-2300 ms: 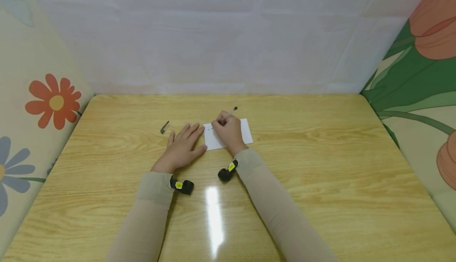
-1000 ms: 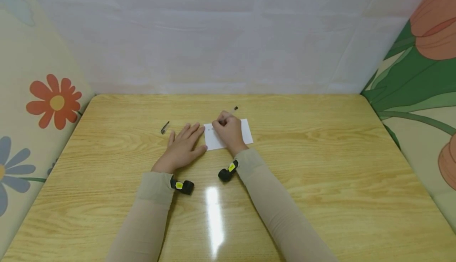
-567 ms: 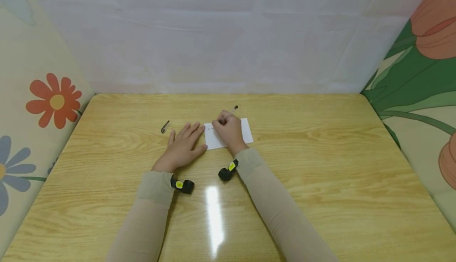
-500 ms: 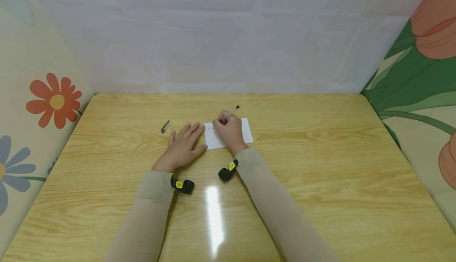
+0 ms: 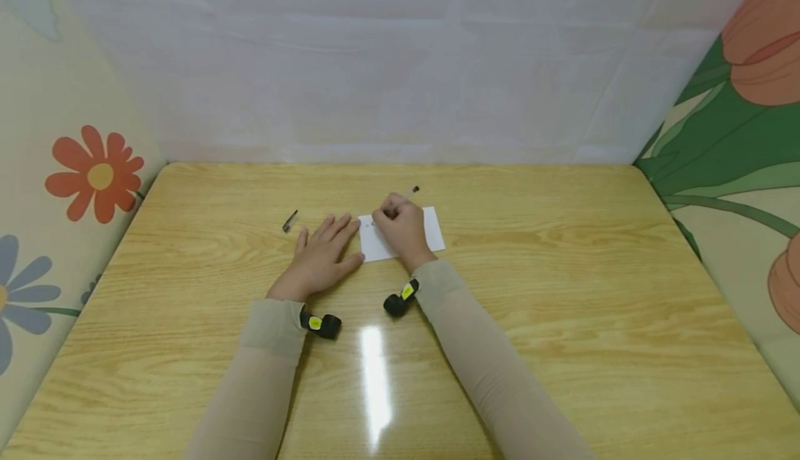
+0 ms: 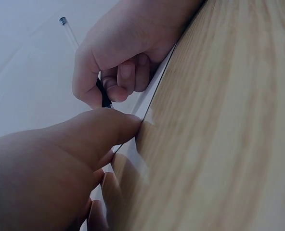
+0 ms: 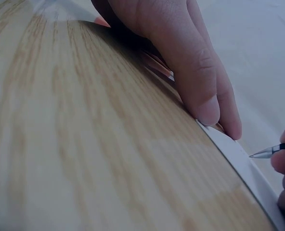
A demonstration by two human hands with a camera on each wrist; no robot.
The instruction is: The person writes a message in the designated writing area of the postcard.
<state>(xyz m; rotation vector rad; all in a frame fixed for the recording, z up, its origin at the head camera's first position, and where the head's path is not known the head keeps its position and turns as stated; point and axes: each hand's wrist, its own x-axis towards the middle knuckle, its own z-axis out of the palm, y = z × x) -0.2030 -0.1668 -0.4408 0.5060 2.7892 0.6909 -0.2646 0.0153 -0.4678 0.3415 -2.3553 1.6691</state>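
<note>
A small white sheet of paper with tiny dark marks near its upper left lies on the wooden table. My right hand rests over it and pinches a pen with a clear barrel, black grip and dark end. In the right wrist view the pen's silver tip meets the paper. My left hand lies spread with fingers extended, thumb and fingertips pressing at the paper's left edge. Past its fingers lies a clear pen cap with a dark clip. The right hand covers the middle of the sheet.
The wooden table runs back to a white cloth backdrop. Flower-printed panels stand at the left and right. Each wrist carries a small black camera, and light glares off the tabletop between the forearms.
The pen's rear end has swayed slightly, with tiny shifts of the right fingers. Left hand, paper and cap keep their places; the head view has tilted very little.
</note>
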